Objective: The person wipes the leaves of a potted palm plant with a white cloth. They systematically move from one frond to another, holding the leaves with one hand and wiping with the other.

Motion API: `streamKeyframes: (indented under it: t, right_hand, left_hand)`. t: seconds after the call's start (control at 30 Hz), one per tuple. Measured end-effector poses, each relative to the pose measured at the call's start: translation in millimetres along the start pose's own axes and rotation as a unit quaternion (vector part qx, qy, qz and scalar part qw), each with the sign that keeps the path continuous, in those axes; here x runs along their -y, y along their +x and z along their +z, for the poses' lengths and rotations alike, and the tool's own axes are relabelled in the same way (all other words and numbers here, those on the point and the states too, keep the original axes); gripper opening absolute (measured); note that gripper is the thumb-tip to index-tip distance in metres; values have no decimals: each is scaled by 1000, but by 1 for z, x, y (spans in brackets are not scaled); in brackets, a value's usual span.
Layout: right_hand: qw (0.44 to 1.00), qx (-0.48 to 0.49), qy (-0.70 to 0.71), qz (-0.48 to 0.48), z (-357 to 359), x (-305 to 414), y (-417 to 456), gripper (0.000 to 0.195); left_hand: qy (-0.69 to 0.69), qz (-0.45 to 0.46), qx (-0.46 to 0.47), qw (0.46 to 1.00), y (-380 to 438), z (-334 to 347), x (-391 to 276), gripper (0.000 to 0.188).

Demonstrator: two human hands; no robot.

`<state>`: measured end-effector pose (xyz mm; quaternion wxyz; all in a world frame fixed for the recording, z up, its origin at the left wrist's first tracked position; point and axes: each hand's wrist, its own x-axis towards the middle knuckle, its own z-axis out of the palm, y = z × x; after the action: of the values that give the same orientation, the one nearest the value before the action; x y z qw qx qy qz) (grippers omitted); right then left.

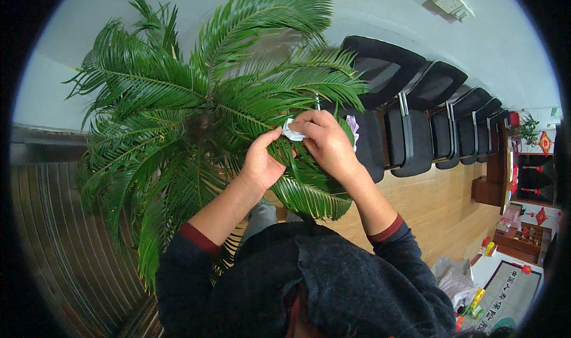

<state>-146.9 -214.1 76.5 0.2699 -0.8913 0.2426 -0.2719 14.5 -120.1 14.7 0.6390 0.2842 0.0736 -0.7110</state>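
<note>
A large sago palm (209,92) with glossy green fronds spreads before me. My right hand (330,144) pinches a folded white tissue or cloth (293,131) against a frond that reaches toward the chairs. Cupped beneath that same frond is my left hand (263,162), its thumb up beside the white piece and its fingers partly hidden by leaflets. Lower leaflets (312,197) hang below both hands, in front of my legs.
Black chairs (408,137) with metal arms line the wall at right; a crumpled lilac cloth (353,130) lies on the nearest. A power strip (450,2) is on the wall. Plastic bags (453,280) lie lower right. A striped dark surface (58,231) is at left, wooden floor (428,204) at right.
</note>
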Motion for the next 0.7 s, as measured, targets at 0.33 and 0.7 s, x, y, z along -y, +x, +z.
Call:
streamKeyframes:
  t: [0.33,0.7]
  right_hand:
    - [993,-47,-86,69,-43,-39,-17,36]
    - [962,-259,-40,72,-87,-25,-32,38]
  left_hand:
    - [8,4,-11,1000,-7,10,-3,33]
    - [3,-16,40,999,-3,8,1,50]
